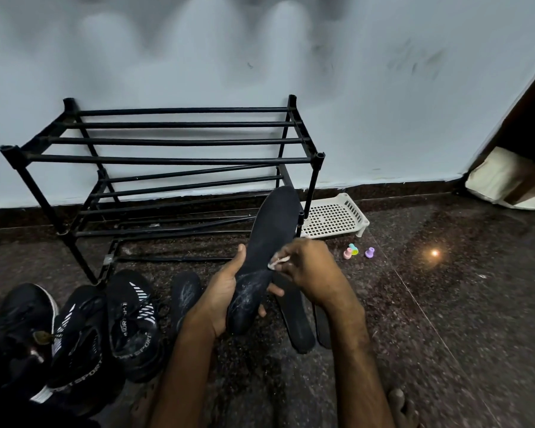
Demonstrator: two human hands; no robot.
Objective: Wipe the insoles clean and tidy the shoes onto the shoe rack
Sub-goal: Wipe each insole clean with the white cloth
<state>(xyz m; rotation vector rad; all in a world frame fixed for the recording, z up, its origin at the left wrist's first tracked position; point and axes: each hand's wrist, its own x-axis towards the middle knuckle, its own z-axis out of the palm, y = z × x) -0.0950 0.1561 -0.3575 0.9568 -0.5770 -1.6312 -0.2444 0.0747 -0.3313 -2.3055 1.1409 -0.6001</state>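
While the left hand [226, 291] grips the heel of a long black foam insole [272, 223] above the dark speckled stone floor [445, 304], the right hand [306, 264] pinches a small white wipe [277, 261] against it. Whitish smears remain, so wiping looks unfinished. The black tubular shoe rack [167, 159] stands bare against a pale wall [383, 118], and black knit sports shoes [133, 322] wait on the floor.

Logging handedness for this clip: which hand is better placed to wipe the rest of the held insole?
Right. The right hand pinches the white wipe against the insole, with the toe end rising clear beyond it. The left hand is busy gripping the heel end to steady it.
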